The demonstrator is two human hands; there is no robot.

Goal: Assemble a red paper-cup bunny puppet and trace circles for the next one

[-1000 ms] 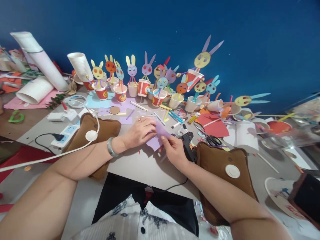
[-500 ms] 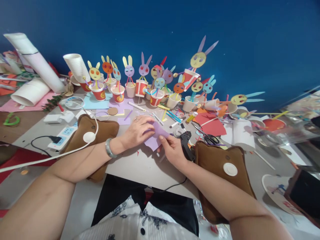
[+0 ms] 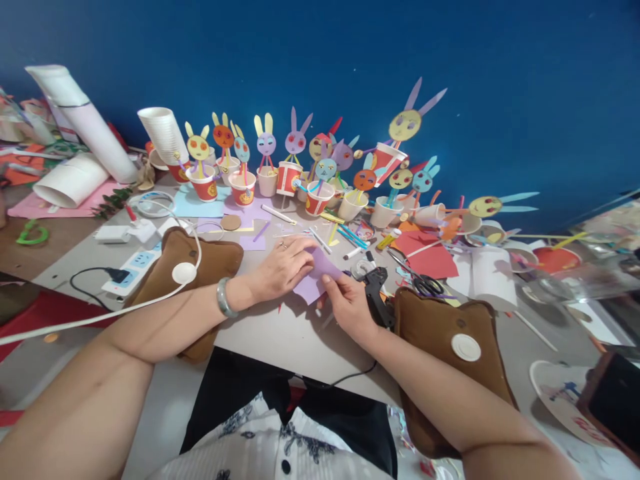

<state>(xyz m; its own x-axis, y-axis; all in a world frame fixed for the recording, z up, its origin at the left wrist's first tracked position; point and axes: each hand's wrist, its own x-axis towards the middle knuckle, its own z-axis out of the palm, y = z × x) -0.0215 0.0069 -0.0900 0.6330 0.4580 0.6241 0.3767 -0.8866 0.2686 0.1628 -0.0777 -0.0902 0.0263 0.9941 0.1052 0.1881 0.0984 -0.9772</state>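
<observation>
A small sheet of purple paper [image 3: 316,279] is between my two hands above the table's front part. My right hand [image 3: 345,303] pinches its right side, thumb on top. At the paper's left edge, my left hand [image 3: 283,269] has its fingers curled together against the sheet; a bracelet [image 3: 225,298] is on that wrist. Just right of my right hand lies a black glue gun [image 3: 377,293]. Pens, including a white one [image 3: 277,214], and a scrap of purple paper [image 3: 253,243] lie behind my hands.
Paper cups [image 3: 242,188] with rabbit-faced figures stand along the blue wall. Brown cushions [image 3: 455,373] flank my arms. Black-handled scissors [image 3: 427,285] and red paper [image 3: 433,257] lie to the right. A power strip [image 3: 135,270] and a white cable [image 3: 125,308] are at left.
The view has shifted slightly, so the objects appear a little farther right. Both hands stay at the purple paper, with little change in their hold.
</observation>
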